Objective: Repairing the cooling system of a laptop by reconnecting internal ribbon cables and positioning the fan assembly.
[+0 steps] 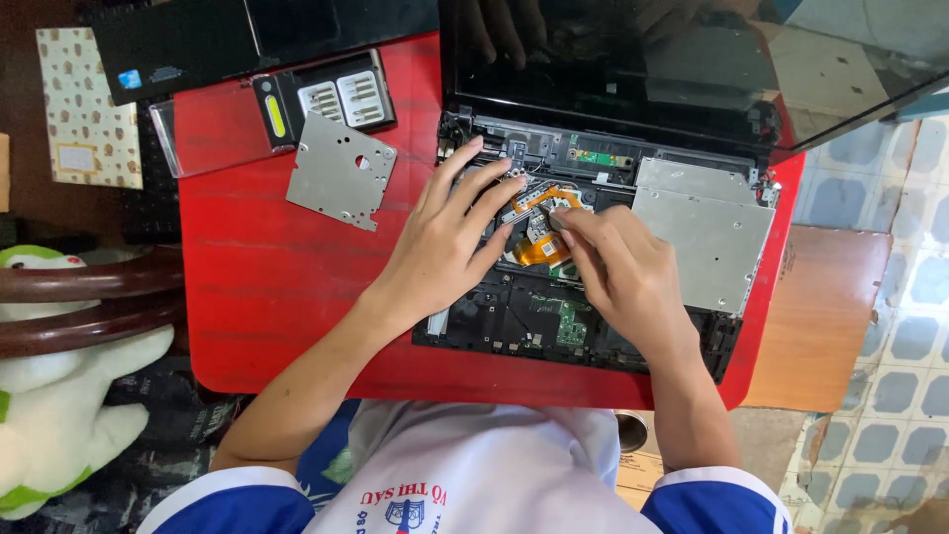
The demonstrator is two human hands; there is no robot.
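Two bare hands worked inside an opened laptop (593, 247) that lay on a red table (267, 267), seen from the head camera looking straight down. The laptop's top cover was off, so its boards and cables showed, and its dark screen (633, 59) stood tilted back at the far edge.

The left hand (450, 242) lay flat on the laptop's inner left part, fingers spread and loose, gripping nothing, its fingertips (514, 183) touching the area just left of an orange flex cable (544, 242). The right hand (618, 267) was pinched shut, thumb and forefinger closed on a small slim tool or part whose tip met that orange cable; what exactly it held was too small to tell. Right of the cable, still in the laptop, sat a silver metal drive plate (707, 222).

Left of the laptop, on the table, lay a loose grey metal plate (341, 170), and beyond it an open black case of screwdriver bits (331, 99) with a yellow part. Well left of the laptop, off the table, a white and green plush toy (49, 415) rested behind a dark wooden chair rail (89, 297).
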